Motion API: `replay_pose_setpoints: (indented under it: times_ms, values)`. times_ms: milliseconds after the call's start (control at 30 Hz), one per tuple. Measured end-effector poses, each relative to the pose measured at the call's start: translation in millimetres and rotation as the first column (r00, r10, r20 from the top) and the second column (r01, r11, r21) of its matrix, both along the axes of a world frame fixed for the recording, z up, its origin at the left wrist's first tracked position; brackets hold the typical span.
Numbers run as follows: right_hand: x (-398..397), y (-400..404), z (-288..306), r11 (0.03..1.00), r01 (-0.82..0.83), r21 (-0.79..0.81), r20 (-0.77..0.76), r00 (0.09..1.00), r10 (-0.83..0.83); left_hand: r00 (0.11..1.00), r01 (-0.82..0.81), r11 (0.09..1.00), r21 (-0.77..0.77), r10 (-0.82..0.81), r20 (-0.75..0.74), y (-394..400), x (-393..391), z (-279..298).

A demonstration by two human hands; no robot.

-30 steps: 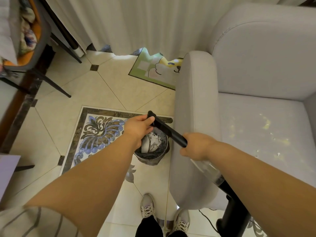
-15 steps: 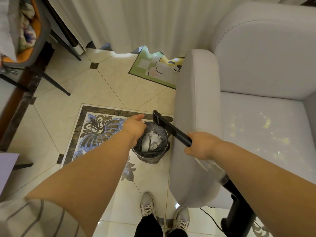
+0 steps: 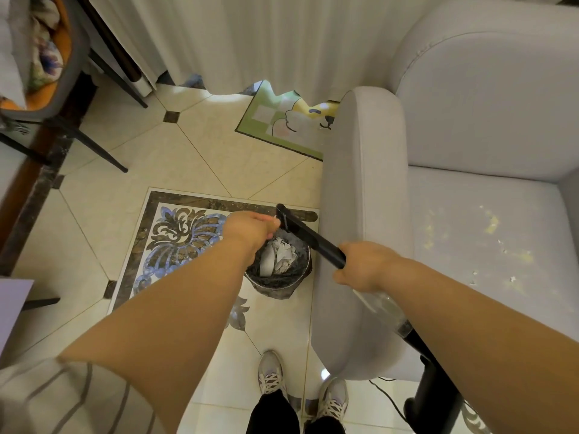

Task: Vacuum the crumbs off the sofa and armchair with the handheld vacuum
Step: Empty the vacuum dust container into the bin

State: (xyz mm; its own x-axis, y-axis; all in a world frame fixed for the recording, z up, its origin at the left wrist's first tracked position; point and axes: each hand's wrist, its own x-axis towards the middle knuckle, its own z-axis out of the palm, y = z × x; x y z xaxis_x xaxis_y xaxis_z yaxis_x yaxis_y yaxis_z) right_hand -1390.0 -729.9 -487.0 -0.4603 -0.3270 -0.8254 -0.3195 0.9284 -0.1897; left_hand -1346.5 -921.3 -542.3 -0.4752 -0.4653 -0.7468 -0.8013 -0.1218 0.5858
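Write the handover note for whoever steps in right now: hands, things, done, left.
Right hand grips the black nozzle tube of the handheld vacuum, tip held above the small dark waste bin full of paper.
Left hand is at the nozzle tip, fingers curled, seemingly pinching debris there.
Pale grey armchair beside the bin; yellowish crumbs lie on its seat.
Done: nothing evident. Left: vacuum the armchair seat; sofa not in view.
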Motion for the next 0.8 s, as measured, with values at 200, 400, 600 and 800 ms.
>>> replay_pose_setpoints:
  times_ms: [200, 400, 600, 800]
  values:
    - [0.1, 1.8, 1.7, 0.999, 0.038, 0.015, 0.003, 0.999, -0.038, 0.984, 0.174, 0.974, -0.146, -0.167, 0.057, -9.5, 3.8, -4.7]
    - [3.6, -1.9, 3.9, 0.999, 0.034, 0.004, 0.01, 0.999, -0.034, 0.998, 0.036, 0.968, 0.248, -0.023, -0.055, 8.7, 2.2, 10.0]
    - [8.4, -2.0, 2.2, 1.0, 0.019, 0.0, 0.014, 1.0, -0.019, 0.992, -0.066, 0.986, 0.155, 0.081, -0.093, 6.9, 5.8, 5.2]
    - [10.9, -1.5, 2.4, 1.0, 0.006, 0.011, -0.002, 1.0, -0.006, 0.992, -0.12, 0.991, -0.06, 0.117, -0.041, 0.6, 10.0, -1.7]
